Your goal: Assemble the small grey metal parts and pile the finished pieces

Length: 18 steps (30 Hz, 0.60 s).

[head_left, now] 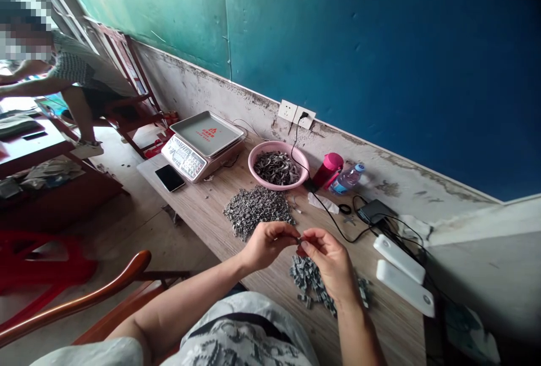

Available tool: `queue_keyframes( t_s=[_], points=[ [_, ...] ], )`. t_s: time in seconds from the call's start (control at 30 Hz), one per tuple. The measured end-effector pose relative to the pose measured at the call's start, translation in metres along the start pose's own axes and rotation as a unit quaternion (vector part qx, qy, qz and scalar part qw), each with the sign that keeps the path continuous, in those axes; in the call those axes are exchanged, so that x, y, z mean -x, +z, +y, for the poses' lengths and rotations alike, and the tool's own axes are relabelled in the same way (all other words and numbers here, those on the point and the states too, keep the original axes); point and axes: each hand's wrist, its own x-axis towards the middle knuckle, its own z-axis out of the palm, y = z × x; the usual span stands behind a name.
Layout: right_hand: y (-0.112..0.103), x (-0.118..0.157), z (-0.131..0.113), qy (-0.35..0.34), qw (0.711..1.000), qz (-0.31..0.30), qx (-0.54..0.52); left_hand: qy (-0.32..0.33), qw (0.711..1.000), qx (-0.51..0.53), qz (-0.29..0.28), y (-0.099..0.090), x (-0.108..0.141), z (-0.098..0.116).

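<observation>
Pinching a tiny grey piece (298, 240), the left hand (268, 246) and right hand (332, 262) meet above a wooden worktop (203, 202), their fingers closed on it from either side. Measured from the pink plastic basket (262, 149), which holds dark curled strips (276, 168), a heap of grey parts (257, 211) lies just in front, toward the person, and a second heap of grey parts (310, 281) lies farther off, beneath the right hand. Left of the basket sit a digital scale (198, 146) and a black phone (169, 178); right of it stand a pink bottle (327, 170) and a water bottle (347, 179).
</observation>
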Motion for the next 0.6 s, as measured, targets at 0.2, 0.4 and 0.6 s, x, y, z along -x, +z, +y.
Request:
queue_keyframes(
  t_s=[0.2,0.4,0.6],
  points=[
    [-0.001,-0.001,0.003,0.014,1.0,0.01,-0.02,0.052,0.995,-0.079,-0.025,0.001,0.002,0.006],
    [0.0,0.002,0.026,0.073,0.994,0.02,-0.08,0.223,0.914,-0.338,-0.031,0.0,0.003,-0.015],
    [-0.011,0.007,0.074,0.107,0.992,0.05,-0.05,0.157,0.922,-0.342,-0.088,0.002,0.003,-0.059]
  ],
)
